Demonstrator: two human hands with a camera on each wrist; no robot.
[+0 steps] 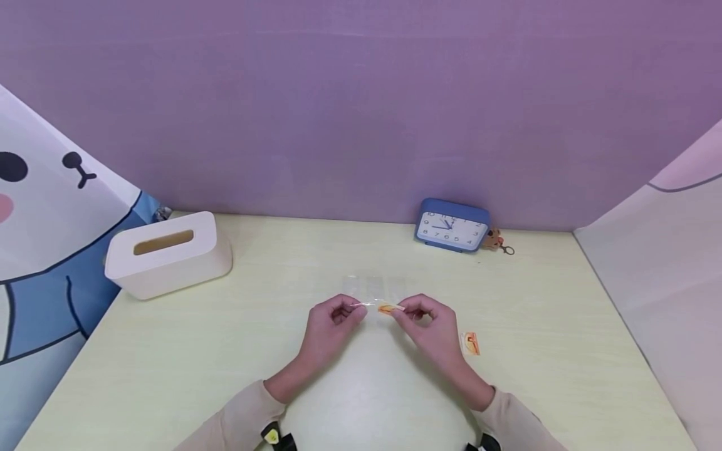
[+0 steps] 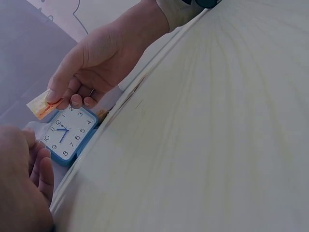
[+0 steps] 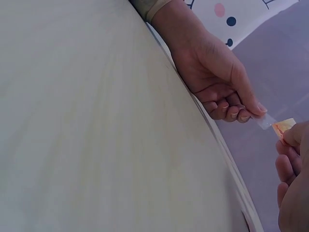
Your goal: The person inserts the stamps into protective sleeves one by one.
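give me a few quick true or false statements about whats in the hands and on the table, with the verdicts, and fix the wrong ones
1. The right hand pinches a small orange-printed piece. True.
2. The left hand grips the tissue box. False: the left hand pinches clear plastic.
3. A second orange-printed piece lies on the table. True.
4. The tissue box stands right of the clock. False: in the head view, the white tissue box is left of the blue clock.
5. A brown keychain lies beside the blue clock. True.

A plain beige fabric left sleeve (image 1: 237,418) has a black wrist fitting (image 1: 287,443) with a yellow mark (image 1: 272,436) beside it; to its right, a beige fabric right sleeve (image 1: 517,421).
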